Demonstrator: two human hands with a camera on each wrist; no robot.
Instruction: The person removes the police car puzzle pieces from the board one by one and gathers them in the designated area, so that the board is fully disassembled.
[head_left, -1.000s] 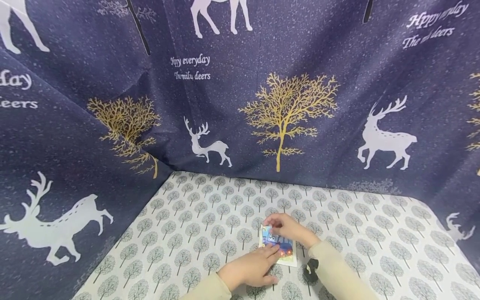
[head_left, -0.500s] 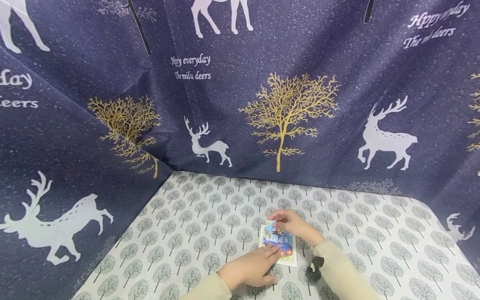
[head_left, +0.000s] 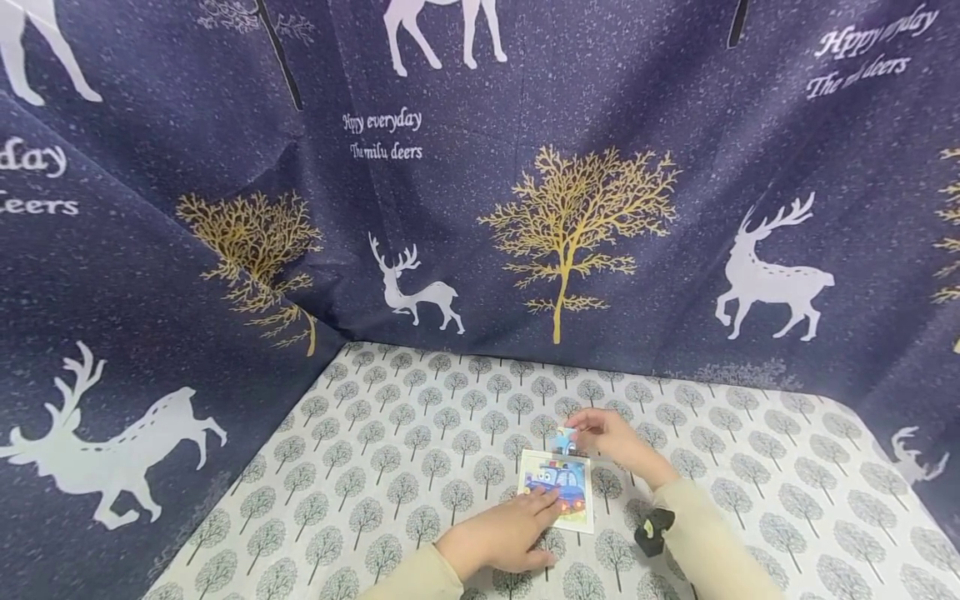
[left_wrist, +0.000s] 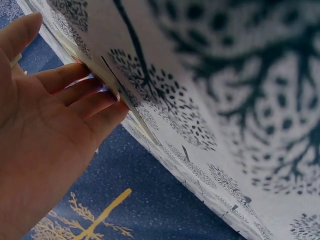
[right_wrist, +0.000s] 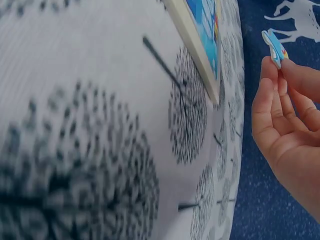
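A small jigsaw puzzle (head_left: pixel 570 475) with a blue cartoon car in a white frame lies on the cloth in the head view. My left hand (head_left: pixel 504 533) rests its outstretched fingers on the puzzle's lower left part. In the left wrist view, the fingertips of this left hand (left_wrist: pixel 55 117) touch the board's face. Just beyond the frame's far edge, my right hand (head_left: pixel 611 437) pinches a light-blue puzzle piece (head_left: pixel 567 439) in the air. The right wrist view has the piece (right_wrist: pixel 275 47) between thumb and fingertips, apart from the frame (right_wrist: pixel 192 40).
White cloth (head_left: pixel 390 483) printed with grey trees covers the surface. A dark blue curtain (head_left: pixel 450 208) with deer and golden trees rises behind it and along the left. A black wrist device (head_left: pixel 654 533) sits by the right sleeve.
My right hand has lifted the puzzle piece from the frame's upper left and carried it right, past the far edge. The left hand has stayed in place.
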